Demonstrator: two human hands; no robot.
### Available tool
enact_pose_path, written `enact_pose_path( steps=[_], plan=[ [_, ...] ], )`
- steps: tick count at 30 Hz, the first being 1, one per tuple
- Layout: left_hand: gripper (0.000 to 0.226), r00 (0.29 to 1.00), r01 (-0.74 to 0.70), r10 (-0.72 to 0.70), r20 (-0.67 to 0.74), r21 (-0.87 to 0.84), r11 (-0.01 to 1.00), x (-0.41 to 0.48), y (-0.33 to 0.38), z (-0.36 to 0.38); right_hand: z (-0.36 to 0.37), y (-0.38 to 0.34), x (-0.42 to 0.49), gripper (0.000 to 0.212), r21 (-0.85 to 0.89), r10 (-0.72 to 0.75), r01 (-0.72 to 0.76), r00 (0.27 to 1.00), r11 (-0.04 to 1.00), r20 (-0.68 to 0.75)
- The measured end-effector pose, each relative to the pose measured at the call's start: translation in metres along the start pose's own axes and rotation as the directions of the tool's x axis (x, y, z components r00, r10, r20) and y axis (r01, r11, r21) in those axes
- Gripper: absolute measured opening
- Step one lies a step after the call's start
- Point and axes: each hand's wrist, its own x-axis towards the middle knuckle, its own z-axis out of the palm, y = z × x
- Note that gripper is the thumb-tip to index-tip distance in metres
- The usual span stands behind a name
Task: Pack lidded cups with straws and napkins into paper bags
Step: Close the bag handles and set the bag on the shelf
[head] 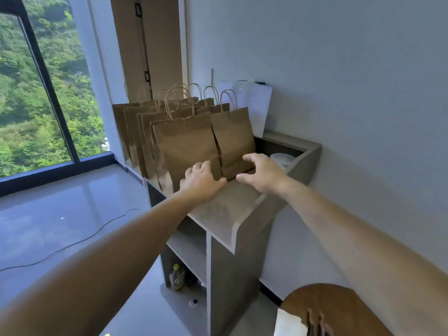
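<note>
Several brown paper bags with twisted handles stand in rows on a grey counter [225,214]. The nearest bag [186,144] stands at the front of the left row, and another bag [234,137] stands to its right. My left hand [201,179] touches the lower front of the nearest bag, fingers loosely bent, holding nothing. My right hand [261,172] hovers in front of the right bag's base with fingers spread and curved, also holding nothing. A white lidded cup [282,158] sits in the recess at the counter's right end. No straws or napkins are visible.
A white bag [257,105] leans on the wall behind the brown bags. Under the counter are open shelves with a bottle [177,277] on the floor. A cable [72,243] runs across the glossy floor on the left. A round wooden object [339,309] sits bottom right.
</note>
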Motion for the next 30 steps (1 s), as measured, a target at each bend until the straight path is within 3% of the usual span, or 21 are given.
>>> enact_pose_path(
  steps=[7,13,22,30],
  plan=[
    [0.071,0.958,-0.242,0.242,0.153,-0.021,0.97,-0.04,0.098,0.042,-0.065,0.059,-0.097,0.068,-0.096,0.189,-0.204,0.971,0.974,-0.145],
    [0.077,0.867,-0.409,0.405,0.29,-0.052,0.911,-0.082,0.194,0.105,-0.114,0.13,-0.191,0.069,-0.071,0.396,-0.419,0.893,0.905,-0.214],
    [0.076,0.65,-0.596,0.567,0.506,-0.124,0.793,-0.188,0.361,0.239,-0.184,0.274,-0.369,0.064,0.037,0.649,-0.668,0.706,0.743,-0.283],
    [0.074,0.463,-0.662,0.595,0.657,-0.191,0.725,-0.295,0.488,0.357,-0.224,0.402,-0.531,0.061,0.062,0.812,-0.855,0.464,0.515,-0.353]
  ],
)
